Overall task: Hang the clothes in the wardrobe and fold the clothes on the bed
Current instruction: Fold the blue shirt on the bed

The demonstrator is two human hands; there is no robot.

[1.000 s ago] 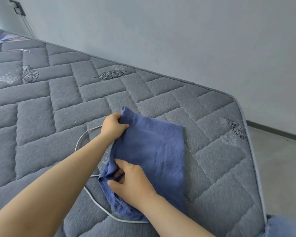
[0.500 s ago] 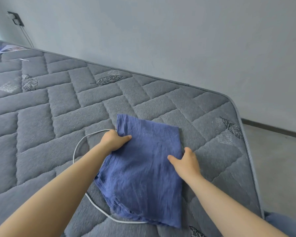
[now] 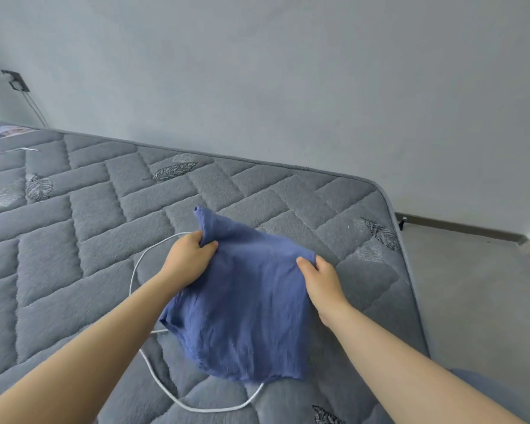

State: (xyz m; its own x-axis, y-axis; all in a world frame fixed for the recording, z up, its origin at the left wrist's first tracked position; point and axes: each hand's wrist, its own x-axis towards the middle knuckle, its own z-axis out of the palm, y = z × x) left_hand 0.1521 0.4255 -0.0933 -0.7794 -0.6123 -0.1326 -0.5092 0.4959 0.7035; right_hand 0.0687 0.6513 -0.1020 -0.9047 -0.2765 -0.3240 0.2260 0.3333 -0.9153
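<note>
Fingers of left hand (image 3: 187, 258) and right hand (image 3: 322, 280) now grip the blue garment (image 3: 251, 316), far edge lifted

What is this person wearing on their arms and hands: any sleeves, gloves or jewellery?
Nothing that shows. The left hand and the right hand have no gloves, rings or wristbands in view. The left forearm and the right forearm are uncovered down to the frame's lower edge, so no sleeve is visible.

Grey quilted bed (image 3: 74, 240), white cord (image 3: 208, 410) and blue cloth (image 3: 248, 316) on it.
</note>
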